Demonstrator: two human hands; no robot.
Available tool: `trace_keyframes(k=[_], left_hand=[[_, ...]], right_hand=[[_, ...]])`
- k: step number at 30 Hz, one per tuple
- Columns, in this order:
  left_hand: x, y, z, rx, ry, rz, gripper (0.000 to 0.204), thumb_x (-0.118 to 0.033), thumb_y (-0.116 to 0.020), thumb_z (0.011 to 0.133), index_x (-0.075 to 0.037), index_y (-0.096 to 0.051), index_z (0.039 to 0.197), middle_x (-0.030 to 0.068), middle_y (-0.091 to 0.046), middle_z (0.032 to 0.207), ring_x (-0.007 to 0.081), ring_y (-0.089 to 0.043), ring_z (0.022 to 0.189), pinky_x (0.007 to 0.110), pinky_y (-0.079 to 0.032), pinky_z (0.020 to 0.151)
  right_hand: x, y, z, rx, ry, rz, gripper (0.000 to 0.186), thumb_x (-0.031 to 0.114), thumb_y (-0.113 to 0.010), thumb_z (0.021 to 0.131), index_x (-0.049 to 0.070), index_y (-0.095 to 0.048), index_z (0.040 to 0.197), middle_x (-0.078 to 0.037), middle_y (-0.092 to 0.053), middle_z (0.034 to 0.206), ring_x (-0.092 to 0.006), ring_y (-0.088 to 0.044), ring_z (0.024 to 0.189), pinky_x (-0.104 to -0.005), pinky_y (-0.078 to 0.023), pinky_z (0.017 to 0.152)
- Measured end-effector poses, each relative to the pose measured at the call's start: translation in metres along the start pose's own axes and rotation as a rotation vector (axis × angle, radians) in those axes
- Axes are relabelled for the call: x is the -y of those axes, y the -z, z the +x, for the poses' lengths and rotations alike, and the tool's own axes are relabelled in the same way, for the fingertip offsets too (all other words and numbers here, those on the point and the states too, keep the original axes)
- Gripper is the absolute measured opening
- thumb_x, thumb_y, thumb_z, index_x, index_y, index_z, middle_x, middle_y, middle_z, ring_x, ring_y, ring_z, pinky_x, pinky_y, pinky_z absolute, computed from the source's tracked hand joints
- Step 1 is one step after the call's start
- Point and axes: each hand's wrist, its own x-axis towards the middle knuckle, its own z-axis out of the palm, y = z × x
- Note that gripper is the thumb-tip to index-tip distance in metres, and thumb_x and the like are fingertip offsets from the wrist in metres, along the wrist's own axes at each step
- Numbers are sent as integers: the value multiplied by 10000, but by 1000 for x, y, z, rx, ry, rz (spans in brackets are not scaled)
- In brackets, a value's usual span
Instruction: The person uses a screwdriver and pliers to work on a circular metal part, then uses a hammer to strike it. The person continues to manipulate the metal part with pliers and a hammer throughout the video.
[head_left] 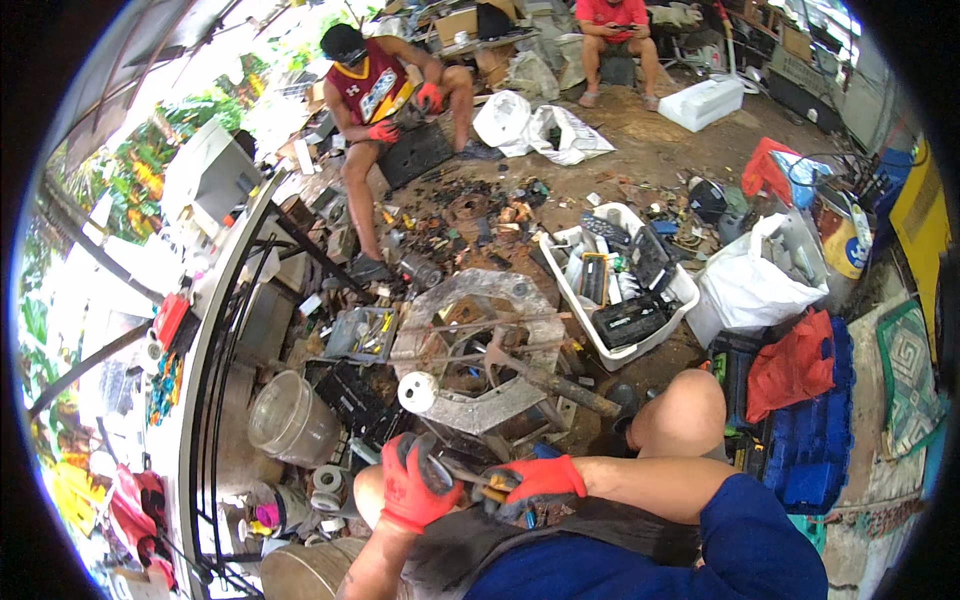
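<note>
Both my hands wear red work gloves with dark palms, held close together over my lap. My left hand (415,485) is closed around a small grey metal-looking piece (440,470), mostly hidden by the fingers. My right hand (535,482) is closed on a screwdriver-like tool (492,488) with a yellowish-orange handle; its thin shaft points toward the left hand. Just beyond them stands a heavy grey metal frame (480,400) with a round opening. A hammer (550,385) lies across it, and a white can (418,392) sits on its near left corner.
A white bin (625,355) of black electronic parts stands ahead right, beside a white sack (765,290). Left are a clear bucket (293,420), a tool tray (360,335) and a metal-framed table (215,300). A person (385,90) works far left; another (612,30) sits at the back.
</note>
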Motion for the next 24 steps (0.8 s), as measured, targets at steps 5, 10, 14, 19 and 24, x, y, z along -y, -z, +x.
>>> trace_keyframes(k=[5, 10, 14, 19, 24], left_hand=[[6, -16, -7, -146, -19, -30, 797, -212, -854, 571, -42, -520, 1274, 228, -510, 1254, 466, -481, 1145, 546, -424, 984], [0, -28, 16, -193, -15, -84, 708, -171, -845, 576, -56, -541, 1205, 165, -558, 1169, 411, -497, 1126, 522, -407, 988], [-4, -21, 17, -209, 47, -120, 691, -124, -820, 589, -52, -502, 1198, 154, -523, 1173, 357, -507, 1107, 456, -403, 1000], [-4, -30, 3, -155, 217, -462, 755, -124, -804, 592, -22, -444, 1248, 129, -503, 1195, 306, -505, 1127, 416, -394, 1015], [-11, -21, 6, -77, 179, -366, 771, -132, -813, 590, -19, -447, 1260, 123, -507, 1210, 298, -504, 1149, 407, -377, 1044]], right_hand=[[26, -23, -13, 79, -88, 204, 276, 165, -714, 918, 165, -641, 1184, 65, -673, 1087, -42, -614, 910, -262, -505, 731], [20, 2, -7, 19, -47, -141, 561, 282, -742, 866, 111, -535, 1358, -66, -684, 1052, -114, -609, 886, -310, -520, 751], [23, -8, -14, -285, 26, -712, 834, 285, -652, 907, -50, -232, 1545, -333, -434, 1459, -407, -470, 1353, -415, -382, 1120], [10, -14, -7, -492, 201, -1079, 768, 211, -642, 899, -78, -271, 1506, -321, -393, 1483, -437, -424, 1373, -446, -358, 1148], [18, -18, -7, -541, 212, -1186, 721, 228, -628, 888, -89, -334, 1465, -341, -387, 1473, -474, -408, 1361, -512, -348, 1140]])
